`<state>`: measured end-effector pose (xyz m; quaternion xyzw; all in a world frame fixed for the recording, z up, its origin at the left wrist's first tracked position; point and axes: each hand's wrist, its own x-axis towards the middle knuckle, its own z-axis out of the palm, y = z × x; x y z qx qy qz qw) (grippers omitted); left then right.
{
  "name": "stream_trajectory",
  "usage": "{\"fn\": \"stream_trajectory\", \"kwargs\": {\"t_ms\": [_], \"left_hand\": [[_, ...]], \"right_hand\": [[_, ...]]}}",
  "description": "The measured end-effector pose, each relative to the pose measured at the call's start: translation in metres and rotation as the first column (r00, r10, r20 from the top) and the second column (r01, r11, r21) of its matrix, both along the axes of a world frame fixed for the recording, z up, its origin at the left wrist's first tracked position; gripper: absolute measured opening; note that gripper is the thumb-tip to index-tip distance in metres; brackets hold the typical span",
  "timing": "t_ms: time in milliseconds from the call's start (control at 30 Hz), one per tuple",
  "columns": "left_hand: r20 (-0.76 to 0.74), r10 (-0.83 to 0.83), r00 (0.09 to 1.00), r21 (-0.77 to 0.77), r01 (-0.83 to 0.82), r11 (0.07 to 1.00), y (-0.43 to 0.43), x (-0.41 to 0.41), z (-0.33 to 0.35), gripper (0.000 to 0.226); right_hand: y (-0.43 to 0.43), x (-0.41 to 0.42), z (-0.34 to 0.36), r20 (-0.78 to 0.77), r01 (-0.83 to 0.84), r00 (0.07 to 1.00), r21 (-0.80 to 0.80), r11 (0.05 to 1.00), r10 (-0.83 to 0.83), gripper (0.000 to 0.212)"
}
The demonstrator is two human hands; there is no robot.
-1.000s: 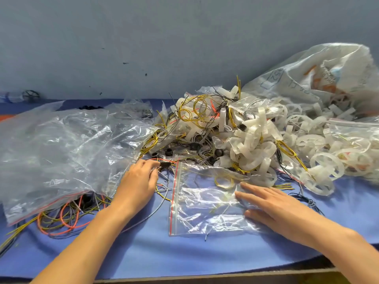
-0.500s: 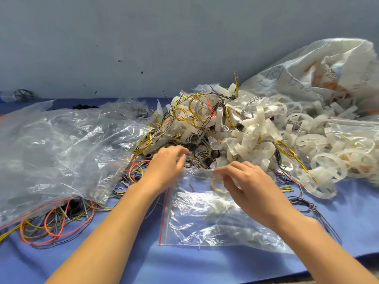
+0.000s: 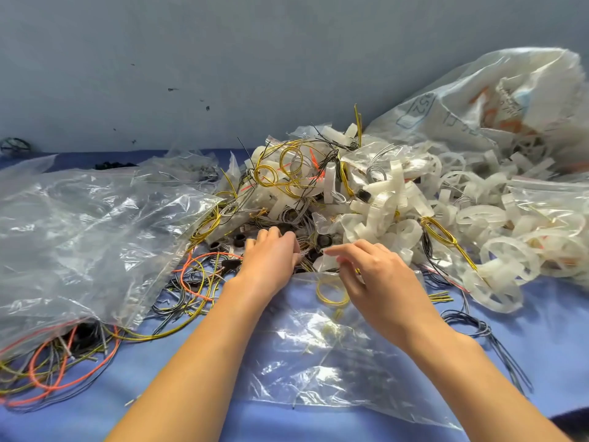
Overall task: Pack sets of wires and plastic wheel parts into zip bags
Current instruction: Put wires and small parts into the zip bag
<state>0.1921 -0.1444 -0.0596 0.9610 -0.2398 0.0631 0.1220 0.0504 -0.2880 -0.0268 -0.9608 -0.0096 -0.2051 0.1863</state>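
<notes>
Currently the near zip bag (image 3: 344, 355) holds a yellow wire loop (image 3: 332, 291). Right hand (image 3: 377, 277) pinches a white part (image 3: 325, 262) at its mouth; left hand (image 3: 271, 261) grip: cannot tell.

A zip bag (image 3: 334, 362) lies flat on the table (image 3: 541, 330) at lower centre. Behind its mouth, at mid-frame, a pile of wheel parts (image 3: 382, 212) tangled with wires spreads to the right edge. The left hand (image 3: 271, 260) and right hand (image 3: 376, 275) are at the pile's near edge. A sack (image 3: 494, 106) lies behind at upper right. Plastic bags (image 3: 79, 234) cover the left, over loose wires (image 3: 63, 355) at lower left.
</notes>
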Motion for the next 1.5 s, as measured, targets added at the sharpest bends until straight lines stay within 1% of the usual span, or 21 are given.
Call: {"fn": "stream_trajectory", "kwargs": {"t_ms": [67,100,167,267,367,500,533,600,700,733,833,900,967,1000,1033,1133,1200,1267,1333,1400,1500], "left_hand": [[0.052,-0.004,0.999,0.007,0.004,1.000,0.003,-0.001,0.001,0.017],[0.061,-0.002,0.998,-0.027,0.004,1.000,0.006,-0.002,0.002,0.016],[0.015,0.002,1.000,-0.170,0.000,0.985,0.014,-0.002,0.008,0.015],[-0.058,-0.010,0.998,-0.429,-0.016,0.903,0.032,0.001,0.020,0.010],[-0.046,-0.036,0.998,-0.658,-0.003,0.753,0.048,0.001,0.037,0.007],[-0.059,-0.143,0.988,-0.886,0.015,0.464,0.063,-0.009,0.063,0.006],[-0.071,-0.186,0.980,-0.902,0.016,0.431,0.066,-0.013,0.069,0.006],[-0.116,-0.304,0.946,-0.907,0.024,0.420,0.070,-0.022,0.079,0.007],[-0.228,-0.516,0.826,-0.926,-0.020,0.377,0.074,-0.039,0.087,0.018],[-0.259,-0.561,0.786,-0.930,-0.046,0.364,0.075,-0.043,0.088,0.020],[-0.327,-0.637,0.698,-0.938,-0.161,0.306,0.078,-0.051,0.083,0.019],[-0.389,-0.666,0.637,-0.921,-0.259,0.291,0.083,-0.053,0.079,0.023],[-0.448,-0.684,0.576,-0.893,-0.332,0.304,0.088,-0.054,0.077,0.032],[-0.467,-0.676,0.570,-0.883,-0.338,0.325,0.089,-0.055,0.076,0.034],[-0.473,-0.647,0.597,-0.881,-0.310,0.358,0.088,-0.055,0.074,0.032],[-0.401,-0.482,0.779,-0.851,-0.123,0.510,0.083,-0.059,0.068,0.022],[-0.296,-0.398,0.868,-0.794,0.008,0.608,0.082,-0.061,0.064,0.020],[-0.170,-0.332,0.928,-0.714,0.116,0.691,0.083,-0.063,0.063,0.020],[0.004,-0.252,0.968,-0.610,0.202,0.766,0.085,-0.061,0.061,0.022],[0.169,-0.176,0.970,-0.515,0.239,0.823,0.087,-0.059,0.058,0.024],[0.331,-0.092,0.939,-0.434,0.238,0.869,0.092,-0.057,0.060,0.020]], "right_hand": [[0.001,0.000,0.001,0.017,0.000,1.000,0.021,1.000,-0.001,0.030],[0.001,0.000,0.002,0.029,0.000,1.000,0.033,0.999,-0.001,0.030],[0.000,0.000,0.003,0.052,0.003,0.999,0.058,0.998,-0.006,0.030],[0.000,0.002,0.005,0.079,0.006,0.997,0.085,0.996,-0.013,0.032],[0.003,0.006,0.008,0.107,-0.011,0.994,0.113,0.994,-0.001,0.036],[0.013,0.012,0.015,0.165,-0.052,0.986,0.178,0.983,0.022,0.044],[0.017,0.014,0.018,0.190,-0.060,0.982,0.196,0.979,0.022,0.046],[0.024,0.017,0.026,0.236,-0.080,0.972,0.233,0.969,0.023,0.049],[0.037,0.020,0.037,0.233,-0.143,0.969,0.258,0.956,0.082,0.052],[0.041,0.020,0.040,0.214,-0.167,0.970,0.263,0.950,0.111,0.048],[0.048,0.020,0.041,0.192,-0.233,0.965,0.307,0.923,0.180,0.026],[0.051,0.020,0.040,0.189,-0.245,0.964,0.361,0.900,0.187,0.021],[0.053,0.020,0.037,0.177,-0.239,0.968,0.428,0.872,0.178,0.019],[0.054,0.019,0.036,0.163,-0.235,0.971,0.477,0.847,0.177,0.018],[0.055,0.019,0.034,0.151,-0.230,0.973,0.525,0.820,0.177,0.017],[0.053,0.020,0.030,0.116,-0.217,0.976,0.615,0.758,0.184,0.015],[0.050,0.020,0.028,0.099,-0.220,0.973,0.670,0.710,0.208,0.015],[0.047,0.018,0.028,0.086,-0.234,0.965,0.702,0.673,0.247,0.018],[0.044,0.015,0.028,0.061,-0.252,0.956,0.672,0.697,0.286,0.022],[0.043,0.013,0.028,0.017,-0.254,0.951,0.612,0.749,0.309,0.025],[0.037,0.010,0.029,-0.077,-0.213,0.948,0.570,0.794,0.309,0.018]]}}
